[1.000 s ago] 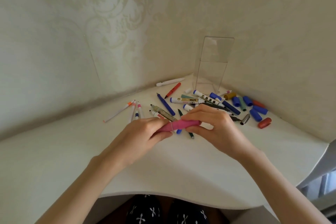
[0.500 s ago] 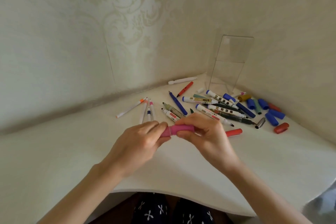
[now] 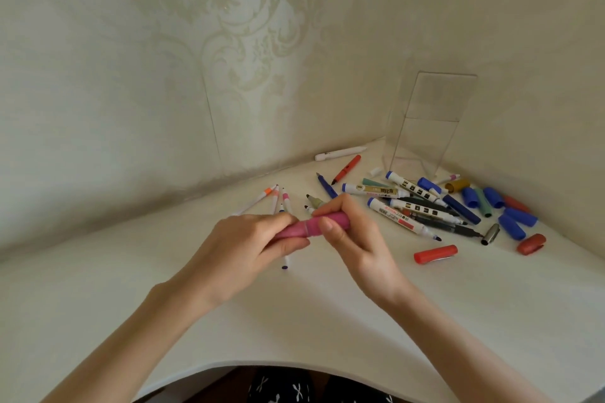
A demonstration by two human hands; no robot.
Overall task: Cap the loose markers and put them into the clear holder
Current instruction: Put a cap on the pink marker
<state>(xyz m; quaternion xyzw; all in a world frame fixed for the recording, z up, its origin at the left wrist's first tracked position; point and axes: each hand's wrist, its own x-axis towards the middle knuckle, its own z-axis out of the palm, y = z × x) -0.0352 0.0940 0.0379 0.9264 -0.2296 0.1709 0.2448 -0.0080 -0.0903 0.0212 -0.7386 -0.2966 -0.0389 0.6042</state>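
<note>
Both hands hold one pink marker (image 3: pixel 309 226) level over the white table. My left hand (image 3: pixel 244 247) grips its barrel end, and my right hand (image 3: pixel 352 232) grips the pink cap end with the thumb on top. The cap sits on the barrel with a thin seam showing. A clear holder (image 3: pixel 432 123) stands upright in the back right corner. In front of it lies a heap of loose markers (image 3: pixel 409 206), several of them with bare tips, and beside it loose caps: blue caps (image 3: pixel 510 217), a red cap (image 3: pixel 434 253) and another red cap (image 3: pixel 531 244).
Thin pens (image 3: pixel 275 198) with orange and pink bands lie behind my left hand. A white pen (image 3: pixel 340 152) and a red pen (image 3: pixel 346 168) lie near the back wall. The table's curved front edge (image 3: pixel 294 365) runs just above my lap.
The pink marker looks shorter between my hands, which have closed toward each other. The camera has turned left, so the heap and holder sit further right in view.
</note>
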